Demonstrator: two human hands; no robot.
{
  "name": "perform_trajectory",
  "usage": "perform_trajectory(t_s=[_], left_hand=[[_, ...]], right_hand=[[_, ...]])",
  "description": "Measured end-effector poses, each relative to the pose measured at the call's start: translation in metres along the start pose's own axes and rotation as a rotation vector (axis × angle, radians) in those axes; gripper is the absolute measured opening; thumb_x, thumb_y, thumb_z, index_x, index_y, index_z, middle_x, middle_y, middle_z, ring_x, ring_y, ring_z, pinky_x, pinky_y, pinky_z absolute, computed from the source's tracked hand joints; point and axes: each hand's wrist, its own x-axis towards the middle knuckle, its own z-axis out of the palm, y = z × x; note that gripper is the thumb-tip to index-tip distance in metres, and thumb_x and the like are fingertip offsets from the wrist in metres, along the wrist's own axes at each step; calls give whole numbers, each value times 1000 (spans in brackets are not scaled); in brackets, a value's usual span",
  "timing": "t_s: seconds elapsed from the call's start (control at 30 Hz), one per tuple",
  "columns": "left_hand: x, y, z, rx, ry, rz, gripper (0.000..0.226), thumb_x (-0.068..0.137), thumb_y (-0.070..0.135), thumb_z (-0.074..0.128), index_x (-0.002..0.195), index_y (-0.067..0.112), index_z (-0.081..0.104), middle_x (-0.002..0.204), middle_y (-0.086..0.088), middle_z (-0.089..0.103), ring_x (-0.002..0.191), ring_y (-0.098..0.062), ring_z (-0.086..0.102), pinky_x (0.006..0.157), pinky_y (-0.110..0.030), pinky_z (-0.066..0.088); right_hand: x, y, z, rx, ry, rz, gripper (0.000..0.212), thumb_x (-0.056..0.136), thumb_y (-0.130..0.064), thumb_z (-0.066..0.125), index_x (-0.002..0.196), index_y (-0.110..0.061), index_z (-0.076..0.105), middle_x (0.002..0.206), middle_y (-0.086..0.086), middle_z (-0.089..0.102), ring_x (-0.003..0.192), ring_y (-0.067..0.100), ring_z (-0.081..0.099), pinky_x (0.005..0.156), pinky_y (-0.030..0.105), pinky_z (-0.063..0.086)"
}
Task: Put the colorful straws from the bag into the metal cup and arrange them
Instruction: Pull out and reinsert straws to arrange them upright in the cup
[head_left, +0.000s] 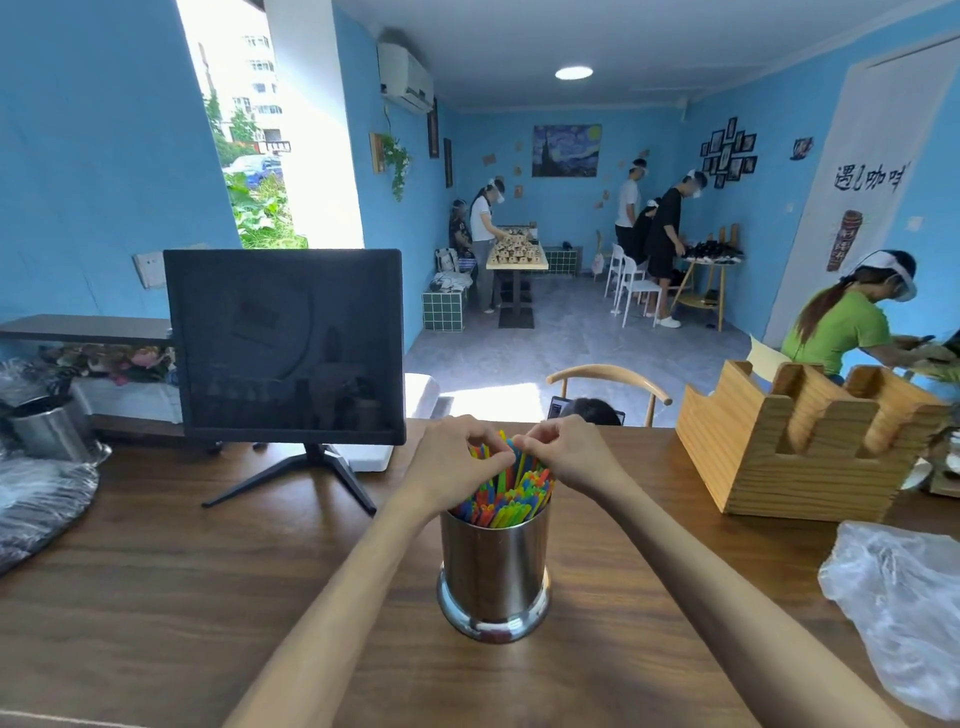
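The thin colorful plastic straws (511, 496) stand near upright in the shiny cylindrical metal cup (493, 577), tips leaning slightly away. Left hand (457, 460) and right hand (563, 452) each pinch straw tops with curled fingers.

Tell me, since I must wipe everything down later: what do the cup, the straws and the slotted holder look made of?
The cup looks like polished steel: it mirrors the room. The straws look like matte plastic in bright flat colours. The slotted holder looks like unfinished pale wood with clear grain lines.
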Motion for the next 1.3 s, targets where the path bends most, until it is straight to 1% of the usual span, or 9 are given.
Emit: perform_trajectory(t_s=[0.13, 0.27, 0.33, 0.47, 0.67, 0.83, 0.97, 1.13, 1.3], left_hand=[[0, 0, -3, -49, 5, 8, 23, 83, 28, 80, 80, 49, 71, 100, 21, 61, 101, 7, 53, 77, -14, 40], [2, -5, -3, -131, 1, -33, 40, 90, 14, 69, 114, 45, 69, 125, 24, 55, 117, 2, 49, 95, -18, 44], [1, -7, -2, -165, -87, -103, 35, 100, 21, 61, 129, 39, 66, 130, 18, 57, 119, -4, 54, 92, -17, 46], [-2, -10, -3, -164, -142, -118, 26, 104, 36, 56, 126, 48, 63, 120, 25, 61, 107, 4, 59, 90, -17, 51], [-5, -9, -7, -248, -121, -199, 31, 105, 41, 54, 136, 40, 58, 139, 11, 60, 125, -9, 55, 90, -17, 46], [-12, 1, -11, -152, 7, -120, 23, 100, 40, 62, 122, 37, 70, 121, 21, 61, 113, -2, 54, 81, -10, 40], [-20, 13, -18, -72, 61, 11, 22, 86, 56, 70, 96, 39, 79, 105, 18, 62, 116, -7, 44, 99, -31, 35], [-22, 26, -19, -52, -35, 48, 32, 78, 69, 67, 90, 41, 79, 98, 16, 64, 111, -5, 42, 98, -38, 38], [-22, 29, -17, -108, -32, 30, 10, 89, 46, 75, 96, 39, 78, 102, 10, 68, 109, -2, 49, 99, -44, 45]], right_hand=[[1, -1, -3, 104, -41, 18, 19, 96, -30, 70, 88, -15, 79, 85, 2, 77, 81, 16, 73, 71, 35, 61], [3, 2, -5, 232, -69, 42, 9, 96, -20, 67, 96, -21, 76, 95, 5, 75, 93, 18, 71, 79, 35, 60], [4, 4, -5, 289, -91, 59, 10, 96, -17, 66, 99, -22, 75, 98, 5, 75, 95, 18, 71, 78, 31, 58], [6, 6, -1, 401, -78, 123, 13, 96, -28, 71, 92, -18, 79, 93, 1, 78, 93, 14, 72, 72, 24, 55], [9, 11, 0, 645, -125, 277, 8, 87, -7, 77, 94, -10, 79, 92, 9, 78, 84, 18, 74, 65, 25, 58], [0, 13, -8, 509, -23, 206, 8, 92, -23, 75, 96, -18, 77, 93, 2, 75, 82, 10, 64, 67, 23, 53], [-20, 11, -26, 524, -7, 24, 18, 87, -41, 77, 89, -23, 81, 78, -13, 72, 70, -10, 58, 62, 10, 45], [-36, 19, -42, 504, -346, -100, 30, 78, -28, 89, 105, -16, 81, 82, -2, 56, 73, 6, 45, 67, 20, 42], [-37, 4, -34, 491, -230, -115, 27, 71, -19, 87, 91, -2, 81, 82, 0, 57, 78, 19, 45, 69, 28, 40]])
